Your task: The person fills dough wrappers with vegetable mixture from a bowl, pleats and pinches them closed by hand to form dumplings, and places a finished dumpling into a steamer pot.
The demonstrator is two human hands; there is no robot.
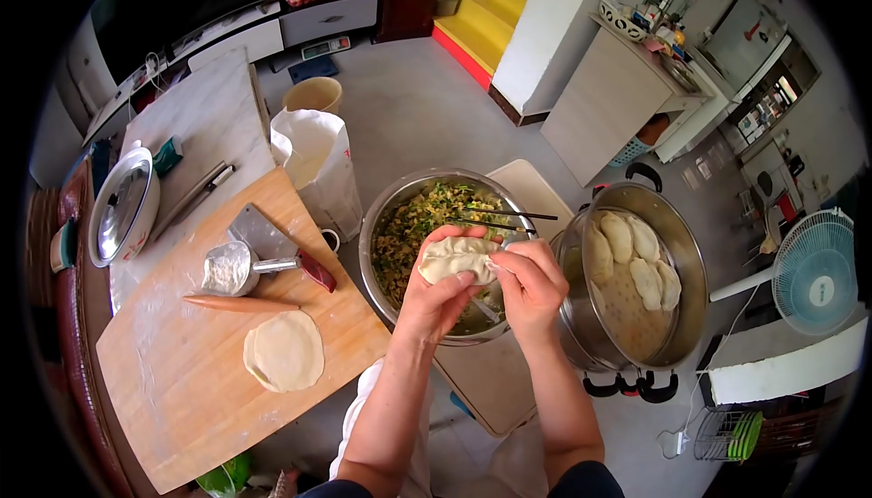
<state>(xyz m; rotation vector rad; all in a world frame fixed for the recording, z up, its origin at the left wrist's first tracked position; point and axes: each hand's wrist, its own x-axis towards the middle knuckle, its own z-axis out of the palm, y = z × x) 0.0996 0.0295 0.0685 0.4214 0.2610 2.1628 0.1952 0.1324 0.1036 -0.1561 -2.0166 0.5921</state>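
A pleated dumpling (454, 260) of pale dough rests in my left hand (427, 303), whose fingers curl round it from behind and whose thumb lies on its front. At its right end, the fingertips of my right hand (531, 280) pinch the edge of the dough. Both hands are above a steel bowl (371, 266) of chopped green and yellow filling (431, 207). Dark chopsticks (522, 216) lean across the bowl's right rim, and a spoon handle shows low in the bowl. On the wooden board (182, 407) to the left lie flat dough wrappers (284, 351).
A steamer pot (695, 289) at right holds several dumplings (618, 236). On the board are a rolling pin (241, 304), a flour scoop (229, 268) and a scraper (263, 230). Behind it stands a white flour bag (331, 180). A fan (813, 271) is at far right.
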